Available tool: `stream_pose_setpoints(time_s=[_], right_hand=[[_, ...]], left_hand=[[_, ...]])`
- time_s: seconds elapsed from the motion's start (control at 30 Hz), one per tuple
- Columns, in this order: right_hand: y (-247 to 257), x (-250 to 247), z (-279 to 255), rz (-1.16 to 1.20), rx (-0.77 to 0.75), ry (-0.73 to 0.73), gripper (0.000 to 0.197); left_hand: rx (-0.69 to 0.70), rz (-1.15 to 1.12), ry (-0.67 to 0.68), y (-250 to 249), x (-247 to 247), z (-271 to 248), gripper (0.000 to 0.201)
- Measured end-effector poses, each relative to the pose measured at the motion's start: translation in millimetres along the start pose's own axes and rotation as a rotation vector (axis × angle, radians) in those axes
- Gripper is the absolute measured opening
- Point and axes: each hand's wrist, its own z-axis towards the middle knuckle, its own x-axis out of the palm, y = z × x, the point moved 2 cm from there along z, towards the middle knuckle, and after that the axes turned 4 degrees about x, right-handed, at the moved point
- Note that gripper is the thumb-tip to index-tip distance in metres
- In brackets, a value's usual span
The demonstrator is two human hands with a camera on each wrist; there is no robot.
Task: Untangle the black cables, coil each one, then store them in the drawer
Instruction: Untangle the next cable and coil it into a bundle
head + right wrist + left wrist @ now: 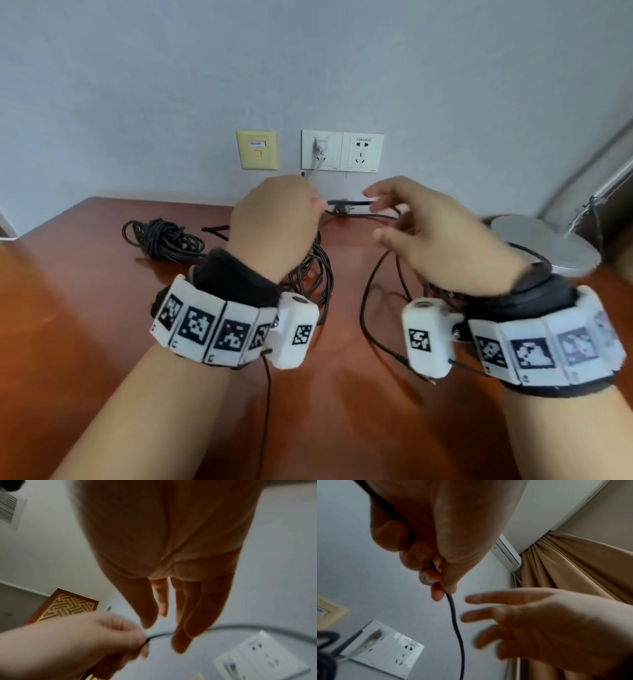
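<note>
The left hand [426, 536] is curled tight around a thin black rubber-sheathed cable [456, 627], which runs through the fist and leaves between thumb and fingertip. The right hand [442, 236] holds nothing, its fingers [181, 641] straight and loosely spread just beside the strand, at about 3 o'clock of the left fist in the head view.

From that pinch the cable hangs in loose loops [313, 270] below the left wrist, towards 6 o'clock. A separate wound black bundle [163, 238] lies on the reddish-brown wooden desk [85, 308] at 9 o'clock.

The likely trouble: the hanging loops may slip or tighten into a knot if the free strand is pulled hard. It could also snag the round grey metal lamp base [544, 246] at 3 o'clock. No drawer shows.
</note>
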Motion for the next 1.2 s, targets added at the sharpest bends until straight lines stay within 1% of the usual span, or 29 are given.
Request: stream_pose_setpoints(time_s=[0.03, 0.07, 0.1, 0.17, 0.2, 0.27, 0.33, 0.37, 0.43, 0.47, 0.5, 0.53, 0.57, 0.6, 0.63, 0.67, 0.7, 0.73, 0.77, 0.8, 0.83, 0.87, 0.9, 0.93, 0.97, 1.03, 1.1, 1.13, 1.2], right_hand=[[2, 12, 5, 0.000, -0.035, 0.017, 0.047], [5, 24, 10, 0.004, -0.084, 0.029, 0.047], [7, 35, 15, 0.009, -0.147, 0.017, 0.039], [10, 49, 24, 0.018, -0.240, -0.075, 0.012], [8, 52, 29, 0.033, -0.245, -0.117, 0.009], [-1, 54, 40, 0.107, -0.179, -0.147, 0.019], [-12, 51, 51, 0.368, -0.034, -0.187, 0.026], [-18, 49, 56, 0.525, 0.038, -0.243, 0.028], [-28, 47, 63, 0.764, 0.142, -0.348, 0.031], [-32, 47, 66, 0.848, 0.179, -0.354, 0.032], [-35, 49, 67, 0.890, 0.220, -0.317, 0.031], [-38, 51, 65, 0.852, 0.262, -0.246, 0.029], [-39, 53, 63, 0.689, 0.289, -0.135, 0.026], [-40, 52, 58, 0.405, 0.301, -0.003, 0.025], [-39, 49, 54, 0.100, 0.307, 0.122, 0.033], [-37, 45, 49, -0.142, 0.307, 0.171, 0.048], [-30, 39, 44, -0.270, 0.303, 0.127, 0.063], [-19, 33, 37, -0.292, 0.276, 0.002, 0.073], [-6, 26, 30, -0.260, 0.192, -0.159, 0.077], [9, 22, 24, -0.234, 0.071, -0.268, 0.076], [21, 23, 21, -0.230, -0.043, -0.283, 0.070], [30, 28, 20, -0.229, -0.135, -0.234, 0.060], [34, 36, 22, -0.214, -0.174, -0.177, 0.048], [32, 43, 27, -0.185, -0.164, -0.153, 0.036], [29, 48, 32, -0.141, -0.150, -0.166, 0.027], [14, 49, 44, -0.082, -0.127, -0.273, 0.017], [-7, 41, 51, -0.022, -0.101, -0.420, 0.015], [-20, 35, 54, 0.020, -0.062, -0.476, 0.016], [-44, 25, 57, 0.071, 0.047, -0.537, 0.018]], left_hand=[[0.032, -0.003, 0.015, -8, 4, -1, 0.030], [0.071, -0.016, 0.037, -15, 6, -2, 0.027], [0.109, -0.034, 0.069, -19, 8, -2, 0.025], [0.141, -0.049, 0.138, -20, 5, -1, 0.022], [0.137, -0.052, 0.155, -17, 0, -1, 0.022], [0.127, -0.052, 0.157, -3, -11, -2, 0.021], [0.080, -0.054, 0.177, 15, -25, -2, 0.022], [0.042, -0.089, 0.195, 24, -30, -2, 0.024], [-0.014, -0.194, 0.214, 37, -34, 0, 0.028], [-0.028, -0.223, 0.217, 42, -33, 2, 0.029], [-0.030, -0.235, 0.225, 43, -29, 4, 0.031], [-0.026, -0.237, 0.236, 43, -25, 5, 0.031], [-0.012, -0.227, 0.238, 42, -19, 7, 0.031], [0.004, -0.201, 0.227, 40, -14, 8, 0.030], [0.023, -0.172, 0.204, 38, -10, 10, 0.030], [0.040, -0.152, 0.182, 36, -7, 11, 0.030], [0.056, -0.136, 0.167, 35, -5, 11, 0.030], [0.068, -0.115, 0.166, 32, -3, 10, 0.030], [0.083, -0.098, 0.169, 30, -1, 9, 0.030], [0.097, -0.086, 0.171, 25, -1, 7, 0.029], [0.119, -0.085, 0.174, 19, 0, 7, 0.028], [0.144, -0.089, 0.183, 11, 0, 7, 0.025], [0.160, -0.087, 0.210, 4, 1, 8, 0.024], [0.151, -0.084, 0.253, -1, 1, 9, 0.025], [0.134, -0.095, 0.278, -1, 2, 10, 0.025], [0.128, -0.148, 0.287, 8, 1, 10, 0.021], [0.097, -0.136, 0.349, 23, -1, 7, 0.021], [0.071, -0.113, 0.391, 31, -1, 6, 0.022], [0.012, -0.101, 0.418, 46, -2, 6, 0.023]])
